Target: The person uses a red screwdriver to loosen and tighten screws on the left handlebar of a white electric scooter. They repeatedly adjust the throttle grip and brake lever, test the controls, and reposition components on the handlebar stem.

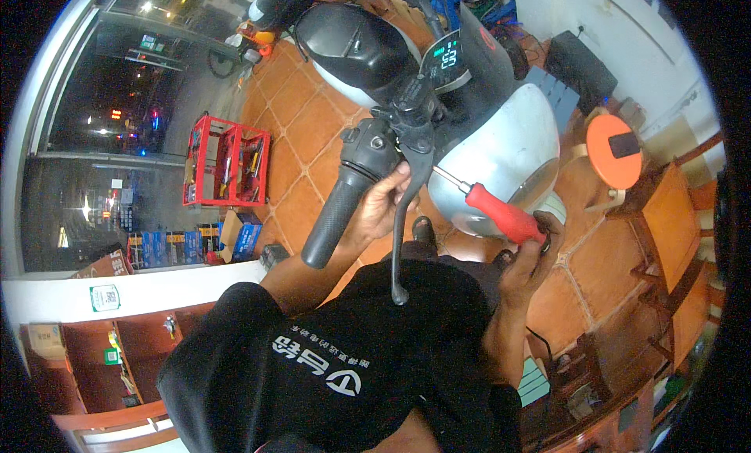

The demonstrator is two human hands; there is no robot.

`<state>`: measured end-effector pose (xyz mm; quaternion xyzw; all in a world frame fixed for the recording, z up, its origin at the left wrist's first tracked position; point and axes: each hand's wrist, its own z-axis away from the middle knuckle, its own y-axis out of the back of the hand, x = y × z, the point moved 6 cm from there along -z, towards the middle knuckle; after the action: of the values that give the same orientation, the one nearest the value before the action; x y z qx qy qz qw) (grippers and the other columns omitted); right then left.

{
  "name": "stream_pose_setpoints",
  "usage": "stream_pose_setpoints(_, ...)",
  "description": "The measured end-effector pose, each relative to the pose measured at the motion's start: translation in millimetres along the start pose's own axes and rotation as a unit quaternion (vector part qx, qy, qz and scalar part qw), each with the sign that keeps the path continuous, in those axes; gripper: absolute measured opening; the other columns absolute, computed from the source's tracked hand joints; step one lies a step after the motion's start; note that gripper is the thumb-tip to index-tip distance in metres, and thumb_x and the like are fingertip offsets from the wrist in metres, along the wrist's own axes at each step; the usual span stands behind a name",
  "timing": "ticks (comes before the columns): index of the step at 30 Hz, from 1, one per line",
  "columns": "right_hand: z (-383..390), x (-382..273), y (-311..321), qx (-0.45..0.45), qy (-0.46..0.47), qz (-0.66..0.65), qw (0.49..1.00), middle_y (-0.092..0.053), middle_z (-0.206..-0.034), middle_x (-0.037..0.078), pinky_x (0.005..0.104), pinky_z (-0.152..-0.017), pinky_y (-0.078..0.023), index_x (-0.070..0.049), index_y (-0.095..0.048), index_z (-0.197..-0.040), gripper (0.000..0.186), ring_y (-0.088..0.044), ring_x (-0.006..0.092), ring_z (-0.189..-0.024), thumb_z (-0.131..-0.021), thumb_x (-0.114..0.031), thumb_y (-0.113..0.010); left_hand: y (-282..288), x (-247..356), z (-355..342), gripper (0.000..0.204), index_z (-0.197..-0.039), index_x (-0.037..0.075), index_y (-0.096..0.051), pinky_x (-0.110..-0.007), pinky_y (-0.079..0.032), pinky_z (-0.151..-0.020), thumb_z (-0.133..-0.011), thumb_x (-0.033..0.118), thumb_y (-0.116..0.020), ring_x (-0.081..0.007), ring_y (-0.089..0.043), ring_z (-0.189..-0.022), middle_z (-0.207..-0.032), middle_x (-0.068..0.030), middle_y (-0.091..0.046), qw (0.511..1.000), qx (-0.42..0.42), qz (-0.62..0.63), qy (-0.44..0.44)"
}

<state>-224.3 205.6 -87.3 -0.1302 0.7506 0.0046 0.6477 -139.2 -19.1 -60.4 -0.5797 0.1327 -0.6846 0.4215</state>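
Observation:
My right hand (526,269) is closed around the end of a red-handled screwdriver (501,212). Its metal shaft points up and left, toward the base of a black brake lever (400,226) on a scooter's handlebar. Behind that lever, my left hand (382,210) has its thumb and fingers drawn together under the lever mount. Whatever they pinch is hidden there. Left of this hand is the black rubber grip (336,222), with a switch housing (369,149) above it. A lit display (447,58) sits farther up the scooter.
A red tool cart (227,163) stands on the tiled floor at the left, near blue boxes (168,249). The scooter's silver-white front panel (501,156) lies beyond the screwdriver. An orange round-topped stool (614,152) and wooden furniture (673,226) are at the right.

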Motion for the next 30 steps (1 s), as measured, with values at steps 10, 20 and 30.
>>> stream_pose_setpoints(10,-5,-8,1,0.013,0.019,0.005,1.000,-0.051,-0.098,0.010,0.0315,-0.078,-0.043,0.001,-0.049,-0.105,0.044,-0.051,0.0206,-0.086,-0.091,-0.041,-0.048,-20,8,4,0.025,-0.099,0.001,-0.055,-0.027,-0.049,-0.063,-0.082,0.016,-0.064,-0.0145,-0.054,-0.077,-0.092,-0.0089,-0.056,0.958,-0.028,0.272,0.088)
stream_pose_setpoints(20,-11,-22,-5,0.035,0.127,0.075,0.988,-0.053,-0.093,0.009,0.0264,-0.065,-0.043,0.001,-0.049,-0.108,0.041,-0.052,0.0151,-0.074,-0.095,-0.037,-0.043,-23,18,6,0.038,-0.102,0.002,-0.057,-0.033,-0.047,-0.067,-0.088,0.036,-0.049,-0.0186,-0.050,-0.074,-0.090,-0.0098,-0.056,0.939,0.041,0.334,0.075)
stream_pose_setpoints(30,-8,-10,-1,0.020,0.071,0.042,0.996,-0.053,-0.096,0.009,0.0255,-0.068,-0.042,0.001,-0.048,-0.110,0.047,-0.051,0.0141,-0.080,-0.091,-0.043,-0.048,-33,31,12,0.082,-0.115,-0.001,-0.050,-0.026,-0.042,-0.058,-0.078,0.073,-0.044,-0.0189,-0.046,-0.071,-0.091,-0.0186,-0.053,0.958,-0.016,0.273,0.090)
